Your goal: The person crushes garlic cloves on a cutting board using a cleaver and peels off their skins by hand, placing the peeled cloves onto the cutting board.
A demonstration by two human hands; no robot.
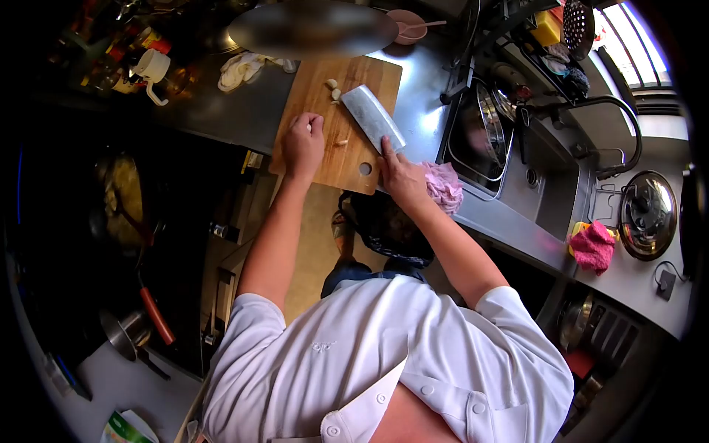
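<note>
On the wooden cutting board (325, 81) lie several garlic cloves (334, 90) near its upper middle, and a pale piece of garlic (341, 143) sits lower down. My right hand (404, 177) grips a cleaver (373, 118) by the handle, with a finger stretched onto the broad blade. The blade lies tilted over the board's right edge. My left hand (303, 148) is closed in a fist above the board's left side. A small pale spot shows between its thumb and fingers; what it holds, if anything, is hidden.
A pink cloth (443, 187) lies beside my right wrist. The sink (554, 199) and a dish rack (480, 140) are to the right. At left a pan (122, 199) with food stands on the dark stove. A black bin bag (384, 229) hangs below the board.
</note>
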